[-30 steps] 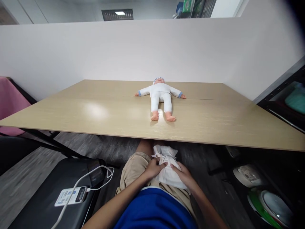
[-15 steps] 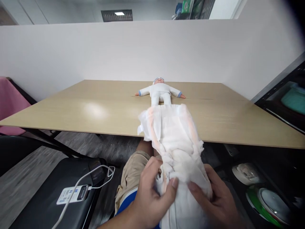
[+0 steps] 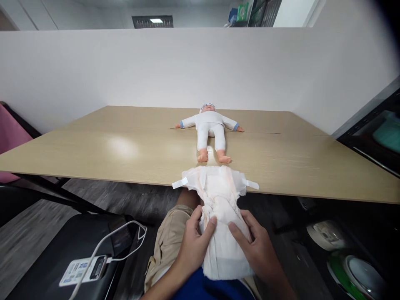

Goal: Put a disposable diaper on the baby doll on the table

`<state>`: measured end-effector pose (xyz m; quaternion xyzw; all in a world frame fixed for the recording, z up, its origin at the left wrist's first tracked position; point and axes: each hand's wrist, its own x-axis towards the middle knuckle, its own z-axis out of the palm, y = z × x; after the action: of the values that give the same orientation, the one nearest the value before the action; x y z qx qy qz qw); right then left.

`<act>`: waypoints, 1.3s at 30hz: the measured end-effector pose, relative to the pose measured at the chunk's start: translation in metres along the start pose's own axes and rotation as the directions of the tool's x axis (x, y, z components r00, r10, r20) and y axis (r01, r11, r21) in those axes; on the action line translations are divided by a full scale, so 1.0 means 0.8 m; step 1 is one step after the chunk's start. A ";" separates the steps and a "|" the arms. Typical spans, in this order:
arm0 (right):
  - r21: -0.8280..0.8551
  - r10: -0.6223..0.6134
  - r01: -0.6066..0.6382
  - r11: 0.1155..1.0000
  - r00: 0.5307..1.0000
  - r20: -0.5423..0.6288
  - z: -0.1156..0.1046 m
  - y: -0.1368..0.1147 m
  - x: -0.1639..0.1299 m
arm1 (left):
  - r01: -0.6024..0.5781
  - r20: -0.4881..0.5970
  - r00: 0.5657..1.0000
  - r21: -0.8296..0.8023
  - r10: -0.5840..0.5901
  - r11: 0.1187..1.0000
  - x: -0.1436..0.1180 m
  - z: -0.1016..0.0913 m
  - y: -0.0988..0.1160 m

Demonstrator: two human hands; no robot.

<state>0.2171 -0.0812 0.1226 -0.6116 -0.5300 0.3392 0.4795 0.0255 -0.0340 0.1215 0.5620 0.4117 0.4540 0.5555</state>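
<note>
A: How is the grip looking?

B: Both hands are grasping a white diaper (image 3: 220,216). The left hand (image 3: 193,246) and the right hand (image 3: 254,250) are pinching its near half from either side, thumbs on top, over the person's lap.

A: And where is the diaper lying?

B: Its near end is hanging over the knees, while the far end, with two fastening tabs spread out, is resting on the near edge of the counter (image 3: 109,146).

A: What could be going wrong here?

B: In my judgement, only a little of the diaper is sitting on the counter, so a loosened grip could be letting it slide to the floor. A tab could also be folding under.

A: Anything farther off?

B: A doll (image 3: 211,131) in white clothes is lying face up, feet toward the diaper, close but not touching. A hard push forward could be bumping its feet.
</note>
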 end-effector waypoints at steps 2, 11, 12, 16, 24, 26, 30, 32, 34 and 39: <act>-0.090 -0.071 0.062 0.994 0.993 -0.099 -0.003 0.011 0.000 | 0.023 0.001 1.000 -0.019 -0.023 1.000 -0.002 0.000 -0.005; -0.485 -0.499 0.413 0.771 0.864 -0.058 -0.003 -0.029 0.063 | 0.013 0.010 1.000 0.033 -0.013 0.999 -0.006 -0.004 -0.011; -0.491 -0.507 0.451 0.746 0.862 0.022 0.002 -0.035 0.076 | 0.002 0.011 1.000 0.058 -0.003 0.998 -0.005 -0.004 -0.011; -0.491 -0.439 0.540 0.684 0.842 0.314 0.023 -0.041 0.127 | -0.039 -0.004 0.999 0.231 0.041 0.972 0.000 -0.010 -0.010; -0.607 -0.288 0.525 0.596 0.846 0.448 0.044 -0.019 0.190 | -0.405 0.422 0.898 0.688 0.122 0.602 0.051 -0.070 0.046; -0.611 -0.280 0.522 0.595 0.847 0.451 0.043 -0.020 0.191 | -0.522 0.497 0.846 0.700 0.194 0.487 0.084 -0.086 0.069; -0.614 -0.268 0.515 0.598 0.851 0.452 0.041 -0.026 0.189 | -0.706 0.641 0.708 0.633 0.297 0.318 0.172 -0.112 0.102; -0.615 -0.260 0.511 0.600 0.852 0.454 0.041 -0.027 0.190 | -0.762 0.708 0.647 0.604 0.282 0.234 0.219 -0.121 0.108; -0.616 -0.250 0.504 0.605 0.855 0.455 0.041 -0.026 0.191 | -0.795 0.760 0.607 0.586 0.234 0.157 0.263 -0.125 0.108; -0.621 -0.254 0.497 0.607 0.861 0.440 0.044 -0.019 0.193 | -0.815 0.819 0.567 0.574 0.091 -0.081 0.347 -0.112 0.099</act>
<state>0.2121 0.0770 0.1409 -0.5609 -0.8046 0.0864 0.1750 0.0049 0.2533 0.2127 0.9800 0.1774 0.0621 -0.0661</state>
